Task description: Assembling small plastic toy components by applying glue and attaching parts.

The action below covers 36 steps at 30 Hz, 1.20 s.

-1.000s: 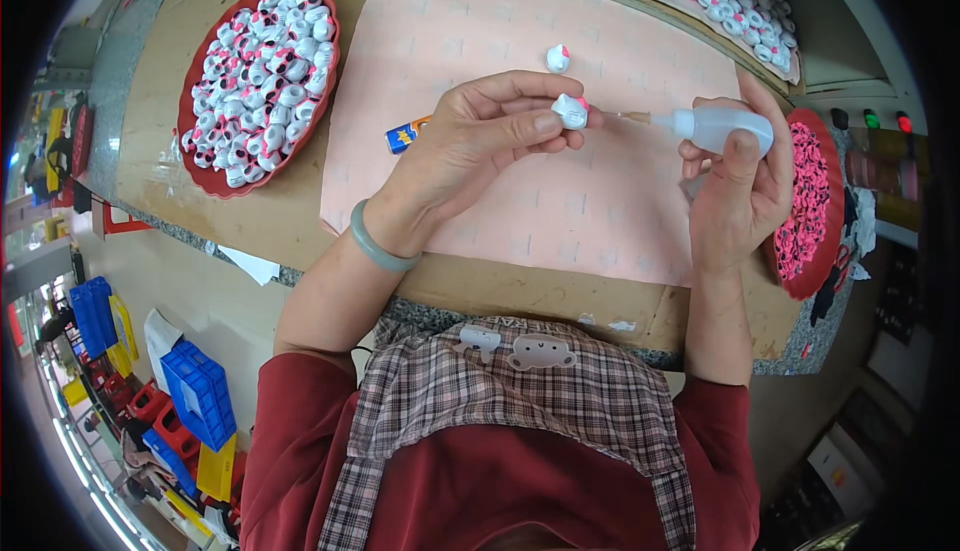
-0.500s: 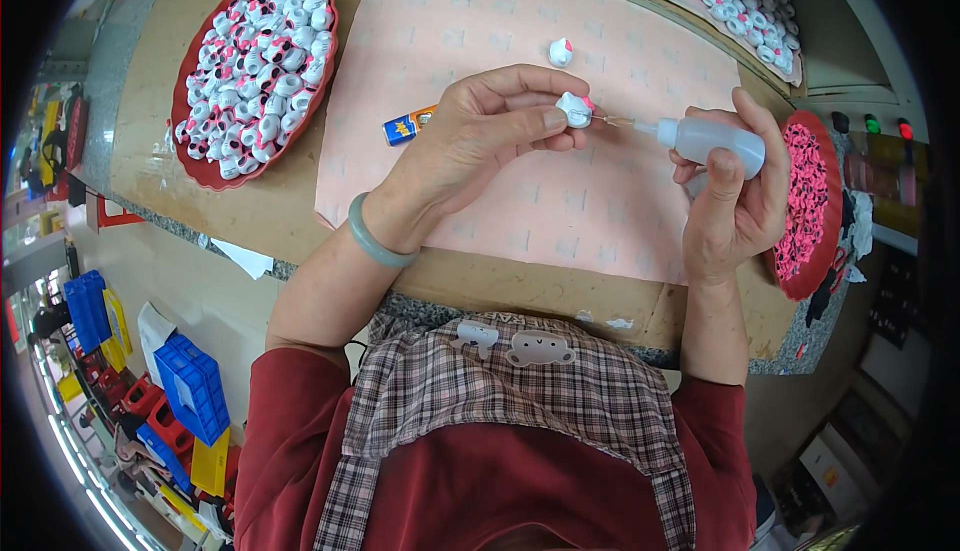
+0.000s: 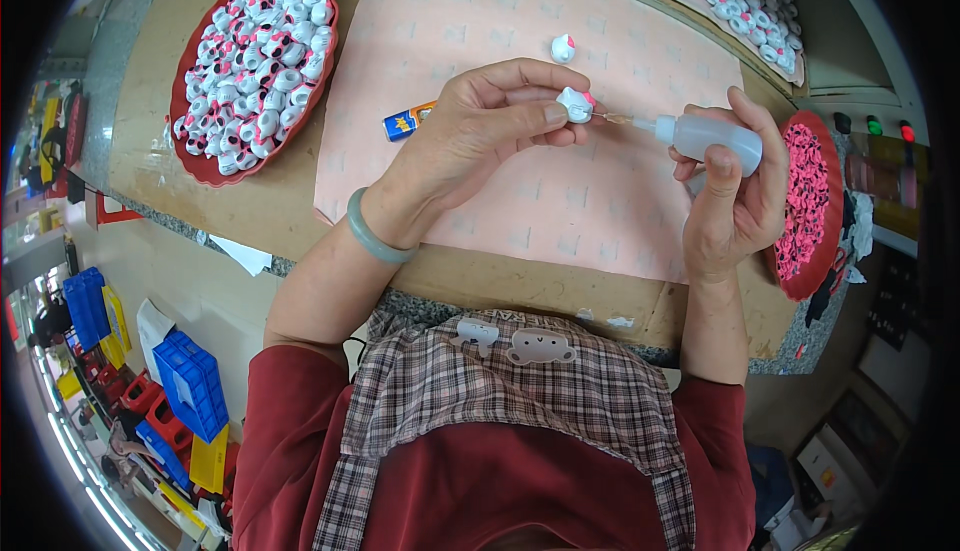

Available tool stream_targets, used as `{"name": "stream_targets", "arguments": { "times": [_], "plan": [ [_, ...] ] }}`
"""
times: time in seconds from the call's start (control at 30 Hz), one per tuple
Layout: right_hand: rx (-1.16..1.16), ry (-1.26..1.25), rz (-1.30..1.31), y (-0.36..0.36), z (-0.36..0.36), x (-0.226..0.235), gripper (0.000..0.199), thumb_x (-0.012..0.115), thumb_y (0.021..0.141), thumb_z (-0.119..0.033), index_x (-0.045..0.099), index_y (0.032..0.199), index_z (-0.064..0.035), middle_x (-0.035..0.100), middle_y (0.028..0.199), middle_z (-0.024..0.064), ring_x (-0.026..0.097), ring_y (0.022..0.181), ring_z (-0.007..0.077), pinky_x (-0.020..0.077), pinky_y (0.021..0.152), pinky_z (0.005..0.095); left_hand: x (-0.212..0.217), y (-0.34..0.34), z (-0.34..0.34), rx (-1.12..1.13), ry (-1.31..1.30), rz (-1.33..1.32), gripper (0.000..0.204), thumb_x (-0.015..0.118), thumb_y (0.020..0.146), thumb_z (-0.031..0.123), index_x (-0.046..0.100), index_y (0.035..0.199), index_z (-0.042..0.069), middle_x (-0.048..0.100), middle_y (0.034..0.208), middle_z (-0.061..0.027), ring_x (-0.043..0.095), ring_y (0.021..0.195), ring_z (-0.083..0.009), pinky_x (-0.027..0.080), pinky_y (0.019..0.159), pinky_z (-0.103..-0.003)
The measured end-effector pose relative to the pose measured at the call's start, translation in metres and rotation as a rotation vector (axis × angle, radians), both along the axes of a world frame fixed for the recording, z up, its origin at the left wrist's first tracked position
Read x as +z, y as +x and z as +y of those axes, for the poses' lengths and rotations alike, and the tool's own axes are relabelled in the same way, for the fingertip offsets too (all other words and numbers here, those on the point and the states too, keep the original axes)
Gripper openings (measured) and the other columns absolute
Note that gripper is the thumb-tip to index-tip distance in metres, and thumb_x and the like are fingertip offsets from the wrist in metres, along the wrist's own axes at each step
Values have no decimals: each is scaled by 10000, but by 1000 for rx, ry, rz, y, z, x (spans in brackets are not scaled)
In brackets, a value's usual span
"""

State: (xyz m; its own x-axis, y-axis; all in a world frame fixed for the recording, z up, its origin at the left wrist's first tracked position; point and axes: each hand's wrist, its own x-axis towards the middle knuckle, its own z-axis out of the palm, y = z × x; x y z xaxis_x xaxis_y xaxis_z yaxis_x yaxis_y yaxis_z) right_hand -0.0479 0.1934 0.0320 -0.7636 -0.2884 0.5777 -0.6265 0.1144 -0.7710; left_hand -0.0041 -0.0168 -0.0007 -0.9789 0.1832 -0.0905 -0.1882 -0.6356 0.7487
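Note:
Between thumb and fingers, my left hand (image 3: pixel 490 126) pinches a small white cat-shaped figurine head (image 3: pixel 575 105) with a pink bow. My right hand (image 3: pixel 735 181) is wrapped round a translucent squeeze bottle (image 3: pixel 715 141), held on its side. The bottle's thin needle tip (image 3: pixel 620 119) points left and ends close to the bow; whether it touches I cannot tell. Another white figurine head (image 3: pixel 563 48) with pink on it lies on the pink sheet (image 3: pixel 480 211) beyond my hands. A blue and orange small box (image 3: pixel 402 124) lies partly hidden behind my left wrist.
A red scalloped tray (image 3: pixel 190 166) heaped with white figurine heads stands at the left. On the right, another red tray (image 3: pixel 830 226) holds many small pink pieces. Rows of figurine heads line a raised shelf (image 3: pixel 700 13) at the back right. Blue crates (image 3: pixel 190 386) stand lower left.
Both hands keep almost the same pose, with the figurine head and bottle nearly unmoved. The view has shifted very slightly.

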Motion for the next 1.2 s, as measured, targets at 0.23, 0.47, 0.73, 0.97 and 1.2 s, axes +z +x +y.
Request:
{"name": "stream_targets", "arguments": {
  "times": [0.23, 0.47, 0.73, 0.97, 1.2],
  "plan": [
    [-1, 14, -9, 0, 0, 0, 363, 519, 930, -196, 466, 1196, 46, 617, 881, 176, 546, 615, 134, 439, 511, 217, -1, 0, 0, 5, 2, 0, 246, 574, 853, 8, 584, 1097, -22, 635, 998, -117, 640, 861, -182, 522, 792, -265],
    [26, 21, -37, 0, 1, -1, 341, 517, 930, -181, 472, 1182, 45, 618, 875, 175, 548, 618, 132, 440, 514, 212, -1, 0, 1, 13, -19, -18, 256, 571, 854, 7, 578, 1107, -34, 637, 1002, -132, 647, 865, -190, 528, 806, -267],
    [50, 30, -37, 0, 2, -2, 330, 512, 932, -169, 471, 1178, 46, 617, 880, 178, 548, 626, 133, 441, 519, 216, 0, 1, 2, -30, -26, -38, 260, 571, 859, 13, 572, 1112, -49, 640, 1003, -150, 651, 852, -190, 533, 793, -261],
    [48, 41, -9, 2, 3, -3, 328, 508, 932, -164, 466, 1180, 48, 614, 891, 186, 547, 637, 144, 448, 526, 225, -2, 1, 2, -58, 37, -28, 249, 563, 868, 30, 570, 1105, -44, 636, 1001, -186, 647, 867, -192, 531, 805, -274],
    [27, 74, 42, 2, 4, -3, 331, 507, 932, -163, 461, 1185, 46, 614, 906, 191, 553, 654, 150, 458, 537, 231, -2, 0, 1, -61, 75, -43, 229, 548, 877, 45, 567, 1090, -38, 633, 998, -200, 638, 905, -197, 520, 834, -283]
  ]
}}
